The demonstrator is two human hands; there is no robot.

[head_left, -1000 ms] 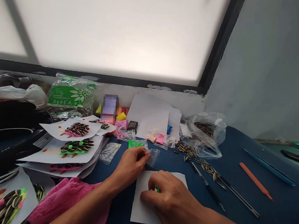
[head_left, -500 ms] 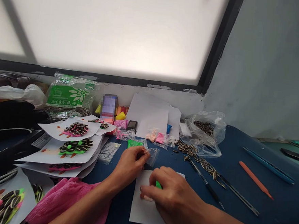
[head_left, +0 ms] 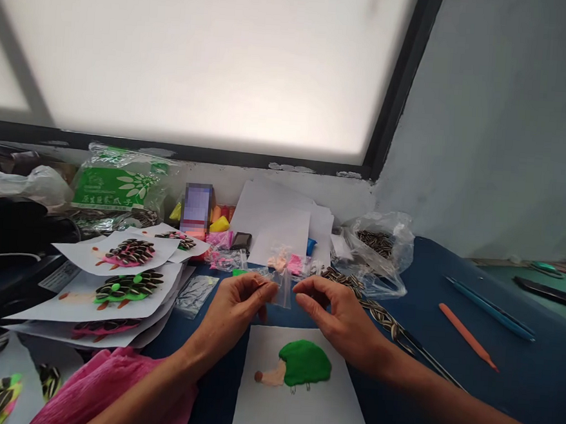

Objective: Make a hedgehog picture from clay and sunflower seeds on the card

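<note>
My left hand (head_left: 242,299) is raised above the far left edge of a white paper, its thumb and fingers pinched together on a small clear plastic bag (head_left: 284,289). Facing it across a narrow gap is my right hand (head_left: 332,309), with thumb and forefinger apart and nothing visible between them. The white paper (head_left: 269,414) lies below both hands. On it is a hedgehog shape: a green clay body (head_left: 305,363), a peach clay face (head_left: 274,373) and a brown nose (head_left: 258,376). Small legs are drawn beneath the body.
Finished hedgehog pictures (head_left: 127,253) with sunflower seeds are stacked at left, above a pink cloth (head_left: 120,388). Loose sunflower seeds (head_left: 343,278), a bag of seeds (head_left: 377,244), an orange tool (head_left: 468,337) and a blue pen-like tool (head_left: 489,308) lie at right. Blank sheets (head_left: 272,224) stand behind.
My right hand has lifted off the paper and moved up beside my left, uncovering the green and peach hedgehog. My left hand stays pinched. The camera view has shifted slightly.
</note>
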